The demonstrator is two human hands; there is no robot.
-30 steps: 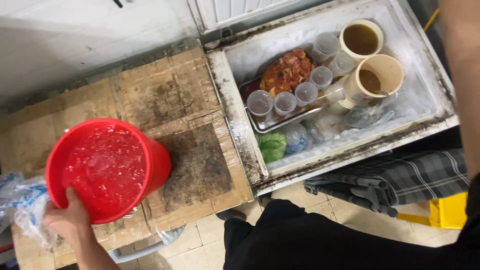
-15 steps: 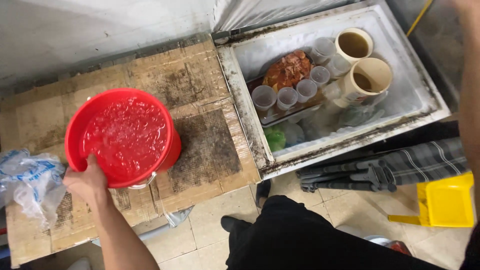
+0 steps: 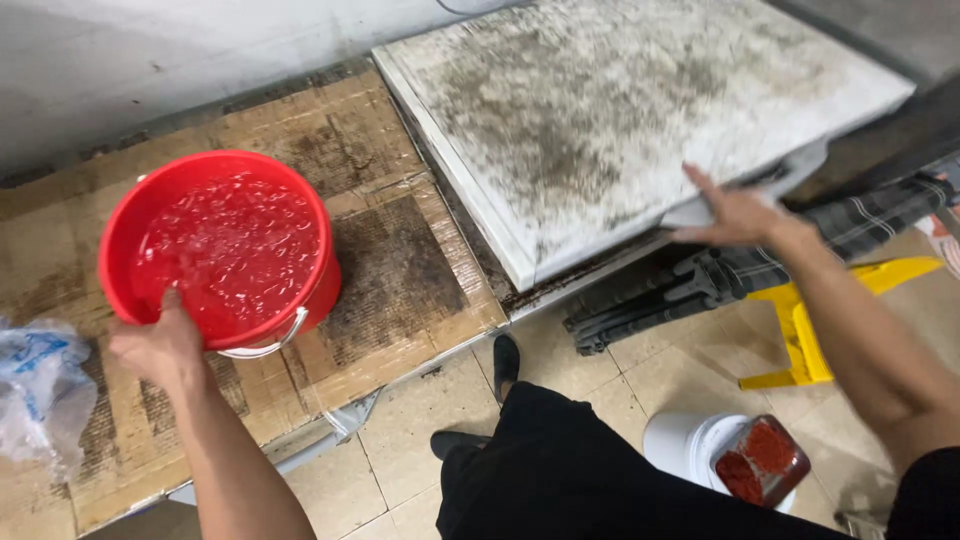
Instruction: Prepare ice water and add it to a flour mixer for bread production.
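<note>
Head view: the freezer lid (image 3: 640,120) lies shut, hiding all contents. Right hand (image 3: 735,212) rests flat and open-fingered on its front edge. Left hand (image 3: 160,345) grips the rim of the red bucket (image 3: 225,250), which stands on stained cardboard (image 3: 390,270). A plastic bag (image 3: 40,385) is cut off at left.

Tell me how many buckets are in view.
2. A red bucket of ice sits on the cardboard, gripped by the left hand. A white bucket stands on the floor, partly hidden by the person's leg.
</note>
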